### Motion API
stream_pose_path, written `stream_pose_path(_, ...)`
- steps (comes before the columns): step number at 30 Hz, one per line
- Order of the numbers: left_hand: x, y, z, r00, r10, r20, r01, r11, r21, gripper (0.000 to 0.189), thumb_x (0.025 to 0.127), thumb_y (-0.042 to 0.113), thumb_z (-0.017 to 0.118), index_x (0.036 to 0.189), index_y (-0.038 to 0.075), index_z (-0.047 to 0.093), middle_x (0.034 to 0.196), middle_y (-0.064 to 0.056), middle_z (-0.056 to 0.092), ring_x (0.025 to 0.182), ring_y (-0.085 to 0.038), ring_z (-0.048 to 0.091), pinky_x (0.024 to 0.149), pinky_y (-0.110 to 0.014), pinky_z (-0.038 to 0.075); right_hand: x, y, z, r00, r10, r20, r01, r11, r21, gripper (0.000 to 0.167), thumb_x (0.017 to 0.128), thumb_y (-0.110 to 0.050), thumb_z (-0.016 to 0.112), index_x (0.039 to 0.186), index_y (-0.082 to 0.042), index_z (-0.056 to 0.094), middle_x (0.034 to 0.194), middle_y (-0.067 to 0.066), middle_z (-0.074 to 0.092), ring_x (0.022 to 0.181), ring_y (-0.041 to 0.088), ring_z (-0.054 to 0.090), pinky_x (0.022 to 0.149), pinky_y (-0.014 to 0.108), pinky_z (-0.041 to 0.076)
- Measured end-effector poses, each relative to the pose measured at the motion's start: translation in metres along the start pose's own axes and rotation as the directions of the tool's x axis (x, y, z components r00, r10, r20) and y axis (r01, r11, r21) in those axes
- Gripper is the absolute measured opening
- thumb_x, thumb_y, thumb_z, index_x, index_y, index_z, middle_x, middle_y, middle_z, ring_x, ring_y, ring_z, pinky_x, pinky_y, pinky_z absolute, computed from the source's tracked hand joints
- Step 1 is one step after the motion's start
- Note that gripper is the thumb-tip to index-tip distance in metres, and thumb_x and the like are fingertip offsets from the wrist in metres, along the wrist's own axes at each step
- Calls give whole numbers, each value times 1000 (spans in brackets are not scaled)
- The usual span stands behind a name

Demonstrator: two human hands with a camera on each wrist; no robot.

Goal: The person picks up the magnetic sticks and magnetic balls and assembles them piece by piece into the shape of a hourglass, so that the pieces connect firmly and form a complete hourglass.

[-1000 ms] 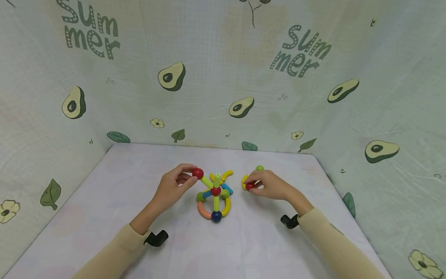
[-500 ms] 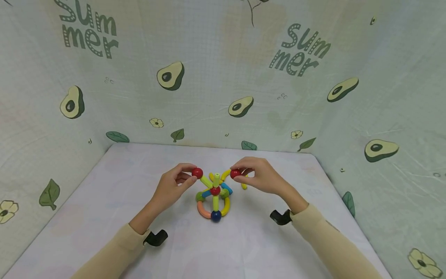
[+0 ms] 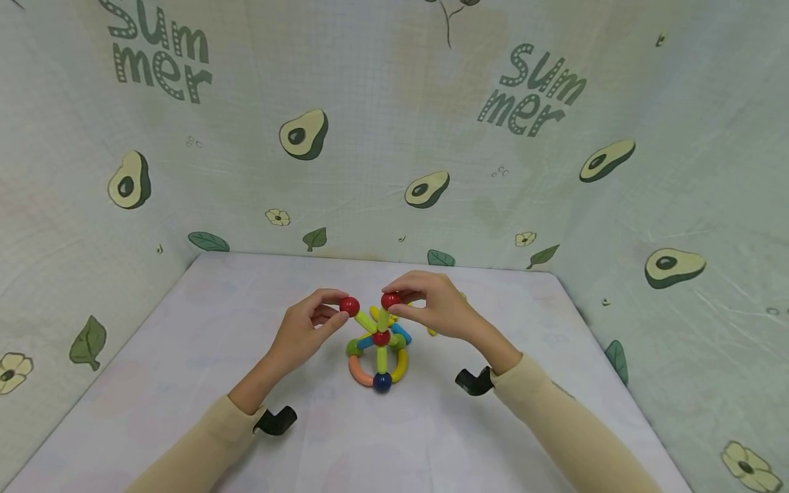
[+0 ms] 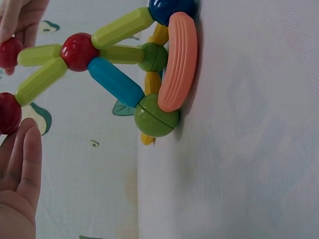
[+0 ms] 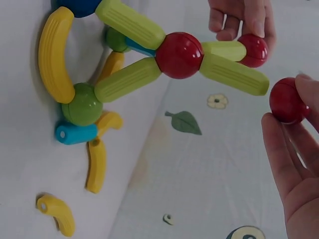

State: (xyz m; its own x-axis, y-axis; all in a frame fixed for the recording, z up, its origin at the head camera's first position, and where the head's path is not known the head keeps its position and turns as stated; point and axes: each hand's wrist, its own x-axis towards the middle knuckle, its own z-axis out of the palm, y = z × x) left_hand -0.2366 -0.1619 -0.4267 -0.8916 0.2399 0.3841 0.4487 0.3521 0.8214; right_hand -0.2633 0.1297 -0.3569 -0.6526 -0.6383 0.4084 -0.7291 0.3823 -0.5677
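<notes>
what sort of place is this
Probably a screened-off tabletop set up for play or filming: a pale table, an avocado-print cloth backdrop around its far sides, and a colourful stick-and-ball toy standing on it.

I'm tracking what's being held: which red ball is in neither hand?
The central ball, joined to several green sticks; the left hand pinches the left ball, the right hand the right ball.

My head view, above the near side of the ball-and-stick model (image 3: 381, 337), facing forward and down, farthest off, my left-wrist and right-wrist views, low to its left and right, close, turned sideways, facing it, all three sharing it.
</notes>
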Motion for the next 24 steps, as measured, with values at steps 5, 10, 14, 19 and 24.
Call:
stream_pose_path(5,0,-1,0,1000,7,1,-7,1000,0,37,100,23,77,135,17,66,126,-1,73,99,-15,72,85,-30,63,3,1,4,1000,-3,-3,3,1000,8,34,94,-10,83,126,-5,75,119,5,75,103,14,74,89,28,61)
stream_pose_path(10,0,-2,1,1000,19,2,-19,1000,3,38,100,24,77,136,17,66,127,-1,72,100,-14,72,85,-31,63,4,0,7,1000,-2,-3,2,1000,0,35,95,-13,82,128,-6,75,119,4,75,102,14,73,89,29,62)
stream_pose_path(14,0,-3,1,1000,26,8,-26,1000,11,41,101,25,76,139,17,65,130,-1,72,100,-14,72,86,-30,62,6,1,9,1000,2,1,-2,1000,5,35,95,-13,82,128,-6,75,120,3,75,102,13,73,88,29,62)
stream_pose_path(19,-1,-3,0,1000,22,9,-22,1000,16,40,101,25,76,139,17,66,130,-1,72,100,-14,72,86,-26,61,7,3,10,1000,2,1,-2,1000,5,35,95,-14,82,129,-7,74,121,3,75,102,12,72,88,28,62)
stream_pose_path(24,-2,-3,0,1000,22,7,-22,1000,18,40,101,26,77,138,17,66,129,-1,72,100,-14,72,86,-26,61,6,5,9,1000,8,15,-8,1000,7,38,95,-13,82,132,-6,73,124,3,74,103,13,73,88,30,62)
